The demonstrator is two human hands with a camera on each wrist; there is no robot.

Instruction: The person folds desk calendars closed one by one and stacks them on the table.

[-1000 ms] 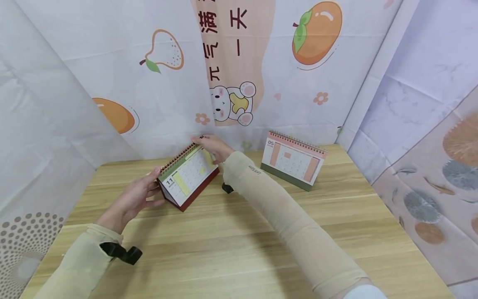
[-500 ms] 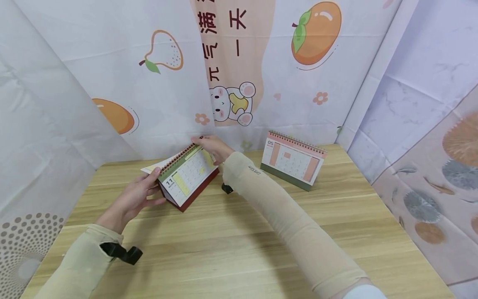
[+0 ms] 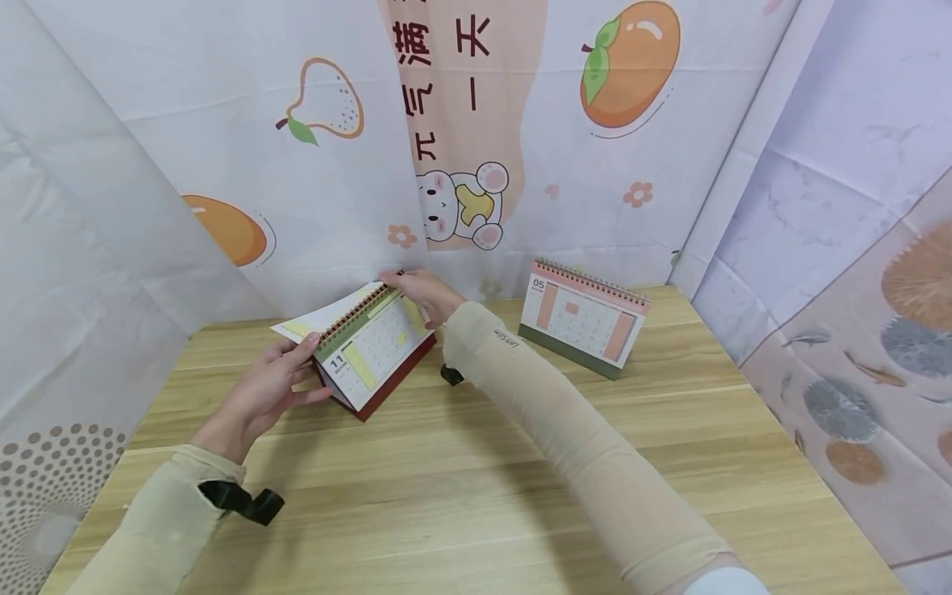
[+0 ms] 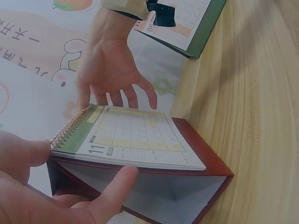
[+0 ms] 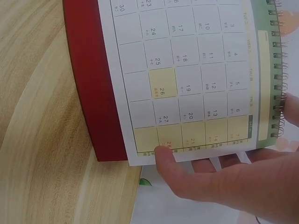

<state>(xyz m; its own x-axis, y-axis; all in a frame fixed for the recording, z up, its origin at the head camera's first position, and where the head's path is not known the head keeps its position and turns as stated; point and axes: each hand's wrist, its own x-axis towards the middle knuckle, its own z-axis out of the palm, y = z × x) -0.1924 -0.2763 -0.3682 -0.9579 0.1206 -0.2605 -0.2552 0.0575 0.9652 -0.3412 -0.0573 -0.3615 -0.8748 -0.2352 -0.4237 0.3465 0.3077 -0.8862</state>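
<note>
Left hand (image 3: 264, 393) and right hand (image 3: 431, 296) grip opposite ends of a calendar (image 3: 379, 347) standing on the table (image 3: 446, 471). Its base (image 5: 97, 102) looks stiff and light, its pages (image 4: 135, 130) bendable; the ends near the rings (image 4: 71, 126) seem the safest hold. A second calendar (image 3: 585, 322) stands to the right.

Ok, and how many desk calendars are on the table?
2. The 11 calendar is between the left hand and the right hand; the 05 calendar stands to the right, near the back of the table. I see no others.
</note>
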